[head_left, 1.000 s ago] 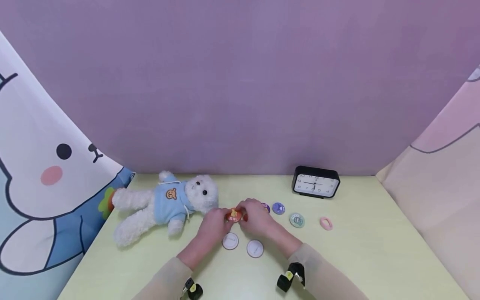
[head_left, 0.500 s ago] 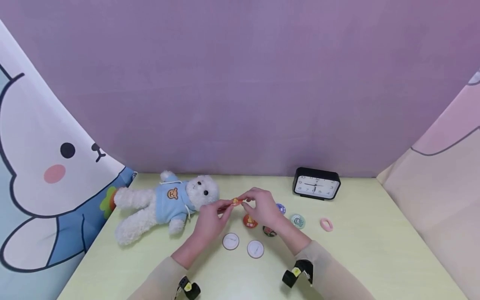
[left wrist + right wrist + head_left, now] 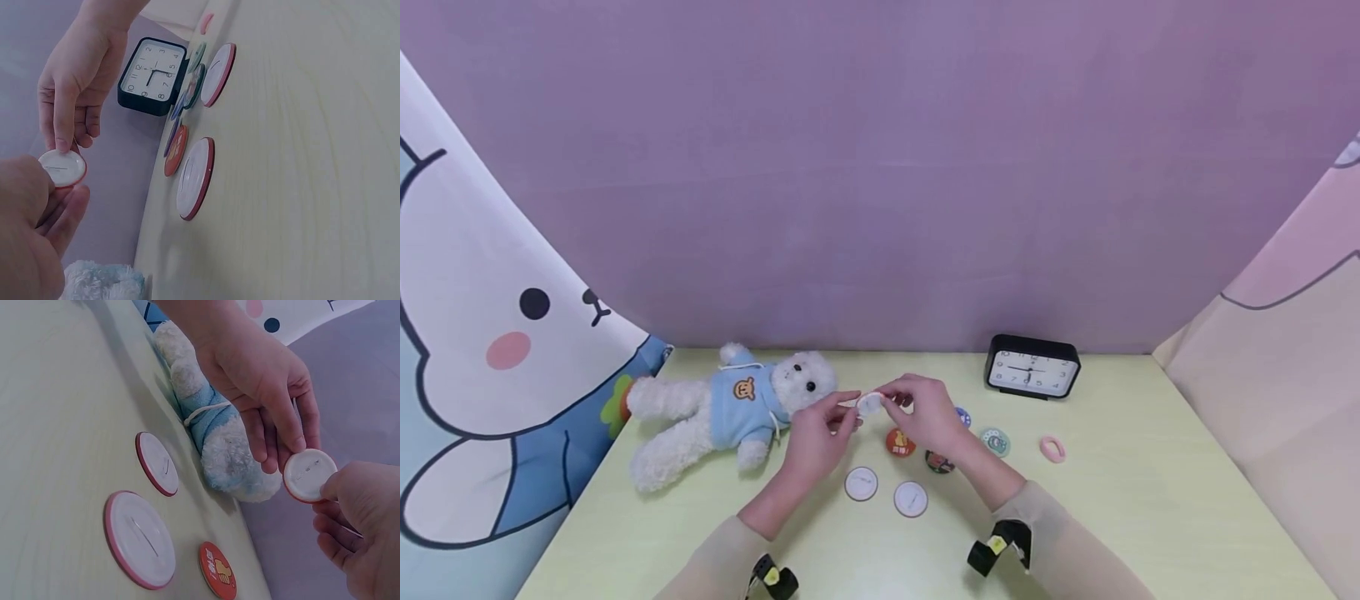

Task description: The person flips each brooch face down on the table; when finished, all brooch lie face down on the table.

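Round, red-rimmed badge (image 3: 869, 405) turns from red face to white back

In our head view it hangs above the pale-yellow, wood-grained table (image 3: 1187, 500); our bare left hand (image 3: 816, 442) pinches its nine-o'clock edge, our bare right hand (image 3: 931, 419) its three-o'clock edge, neither nearer.

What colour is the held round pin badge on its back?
The badge back is white, clearest in the right wrist view.

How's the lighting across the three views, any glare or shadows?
Head: bright, with a pale sheen on the table near the bottom edge; left wrist: dimmer, but the clock is readable; right wrist: also dim, a soft shadow streaking the table, the held badge reasonably sharp.
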Demonstrator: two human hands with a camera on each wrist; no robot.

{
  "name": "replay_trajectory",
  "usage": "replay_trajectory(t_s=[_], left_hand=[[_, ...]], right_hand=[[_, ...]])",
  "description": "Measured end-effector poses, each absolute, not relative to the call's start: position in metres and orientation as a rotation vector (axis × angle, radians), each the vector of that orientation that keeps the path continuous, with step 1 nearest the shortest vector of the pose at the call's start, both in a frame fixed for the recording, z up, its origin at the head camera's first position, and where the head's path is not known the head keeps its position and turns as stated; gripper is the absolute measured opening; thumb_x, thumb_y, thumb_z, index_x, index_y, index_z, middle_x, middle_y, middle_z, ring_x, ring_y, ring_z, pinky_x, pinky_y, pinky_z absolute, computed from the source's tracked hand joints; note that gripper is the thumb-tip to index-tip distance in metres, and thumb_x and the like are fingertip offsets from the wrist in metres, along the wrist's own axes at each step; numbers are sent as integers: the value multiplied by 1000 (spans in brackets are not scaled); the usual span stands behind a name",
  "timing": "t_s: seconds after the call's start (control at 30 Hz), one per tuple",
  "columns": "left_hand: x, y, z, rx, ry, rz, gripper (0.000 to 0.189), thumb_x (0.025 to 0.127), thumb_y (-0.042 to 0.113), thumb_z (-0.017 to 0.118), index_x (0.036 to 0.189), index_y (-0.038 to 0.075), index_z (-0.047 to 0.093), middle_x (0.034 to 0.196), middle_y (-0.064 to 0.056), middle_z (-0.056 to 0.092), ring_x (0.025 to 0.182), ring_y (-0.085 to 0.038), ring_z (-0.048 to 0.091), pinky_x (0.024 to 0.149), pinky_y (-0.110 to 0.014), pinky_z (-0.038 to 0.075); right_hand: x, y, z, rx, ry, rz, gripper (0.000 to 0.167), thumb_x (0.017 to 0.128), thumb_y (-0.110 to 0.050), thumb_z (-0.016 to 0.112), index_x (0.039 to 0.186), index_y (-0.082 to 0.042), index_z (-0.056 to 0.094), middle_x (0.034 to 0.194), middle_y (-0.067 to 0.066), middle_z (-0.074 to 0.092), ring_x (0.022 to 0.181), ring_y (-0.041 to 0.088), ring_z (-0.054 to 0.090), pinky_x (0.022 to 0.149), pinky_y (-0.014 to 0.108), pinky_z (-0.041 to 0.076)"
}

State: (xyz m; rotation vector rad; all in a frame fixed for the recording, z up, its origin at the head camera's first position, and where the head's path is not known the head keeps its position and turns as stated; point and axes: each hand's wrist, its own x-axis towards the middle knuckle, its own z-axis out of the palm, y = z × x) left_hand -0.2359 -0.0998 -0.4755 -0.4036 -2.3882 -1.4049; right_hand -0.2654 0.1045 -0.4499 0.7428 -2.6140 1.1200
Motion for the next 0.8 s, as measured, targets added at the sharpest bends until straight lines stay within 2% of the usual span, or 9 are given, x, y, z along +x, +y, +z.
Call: replay_trajectory(t_s=[0.13,0.27,0.37,0.53,0.67,0.8], left_hand=[[-235,-100,-475,-457,-2379,-1389,31,97,0,74,127,7,75,86,-6,82,72,-16,79,68,-19,62],[-234,-100,-474,-535,-2389,-1374,41,91,-1,79,131,6,73,90,-5,82,77,-17,79,73,-24,65],[-233,-99,-473,-566,-2413,-1377,49,86,-3,83,133,3,70,93,-6,82,81,-19,79,77,-24,65],[-233,-100,-474,-554,-2479,-1367,49,86,-1,84,133,0,70,97,-9,81,83,-19,79,78,-22,64],[-232,-105,-477,-540,-2545,-1347,43,85,3,87,126,1,75,100,-9,79,82,-18,79,75,-20,63],[-230,-108,-481,-533,-2589,-1301,39,83,5,90,119,1,78,101,-10,77,81,-18,78,74,-18,62]], right_hand=[[-265,105,-450,733,-2645,1189,18,101,-12,72,119,-11,76,93,-2,74,81,10,64,76,30,62],[-266,105,-451,746,-2647,1221,20,102,-10,68,122,-11,68,88,-3,69,80,9,63,74,22,58],[-265,106,-451,761,-2652,1235,21,103,-9,67,123,-13,67,87,-3,68,79,9,62,74,21,57],[-263,108,-451,810,-2686,1240,24,98,-11,73,122,-12,70,95,-2,70,87,11,64,80,28,60],[-260,110,-453,932,-2707,1218,33,90,-10,81,121,-9,71,109,2,71,99,19,66,85,41,62],[-258,111,-457,1027,-2723,1151,37,88,-13,85,123,-9,73,113,3,72,105,23,67,87,44,62]])
